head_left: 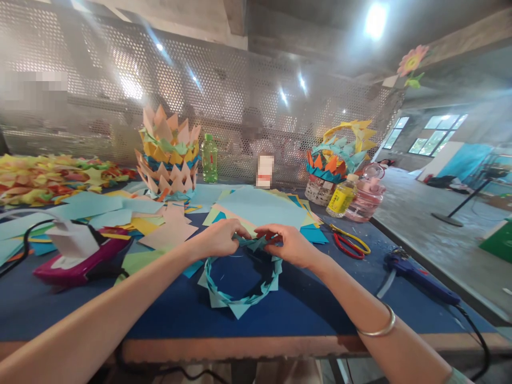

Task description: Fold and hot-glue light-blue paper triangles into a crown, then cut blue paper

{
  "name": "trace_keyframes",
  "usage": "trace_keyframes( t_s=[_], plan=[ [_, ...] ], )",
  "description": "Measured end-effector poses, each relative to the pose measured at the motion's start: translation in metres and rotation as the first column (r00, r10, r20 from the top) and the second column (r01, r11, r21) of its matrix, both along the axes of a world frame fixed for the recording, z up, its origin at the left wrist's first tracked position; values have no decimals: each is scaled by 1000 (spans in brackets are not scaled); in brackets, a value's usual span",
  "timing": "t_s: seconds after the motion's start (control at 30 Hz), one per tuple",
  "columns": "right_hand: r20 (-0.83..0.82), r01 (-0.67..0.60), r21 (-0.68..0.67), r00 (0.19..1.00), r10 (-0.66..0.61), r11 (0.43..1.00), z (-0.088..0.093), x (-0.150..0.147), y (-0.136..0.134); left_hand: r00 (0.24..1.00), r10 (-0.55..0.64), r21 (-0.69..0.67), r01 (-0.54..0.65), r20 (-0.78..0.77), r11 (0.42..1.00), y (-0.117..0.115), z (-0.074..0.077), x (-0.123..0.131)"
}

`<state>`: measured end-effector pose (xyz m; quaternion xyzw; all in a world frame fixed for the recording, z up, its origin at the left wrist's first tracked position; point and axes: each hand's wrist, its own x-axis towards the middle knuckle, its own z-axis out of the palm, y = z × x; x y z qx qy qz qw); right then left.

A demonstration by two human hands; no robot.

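Note:
A ring of folded light-blue paper points lies on the blue table top. My left hand and my right hand are both closed in a pinch on the far side of this ring, where its two ends meet. The fingertips of the two hands almost touch. A metal bangle sits on my right wrist.
Loose coloured paper sheets lie behind the ring. Stacked paper crowns, a green bottle, a paper basket, a yellow bottle, red and yellow scissors, a blue glue gun and a pink glue gun stand around.

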<state>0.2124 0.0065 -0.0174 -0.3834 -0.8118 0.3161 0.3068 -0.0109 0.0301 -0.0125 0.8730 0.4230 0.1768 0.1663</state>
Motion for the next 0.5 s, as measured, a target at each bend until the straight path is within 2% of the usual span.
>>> trace_keyframes(
  t_s=[0.23, 0.5],
  plan=[
    [129, 24, 31, 991, -28, 999, -1, -6, 5, 995, 5, -3, -6, -100, 1000, -6, 10, 6],
    [252, 61, 194, 962, -110, 979, 5, -13, -1, 1000, -22, 3, 22, -19, 1000, -4, 10, 7]
  ],
)
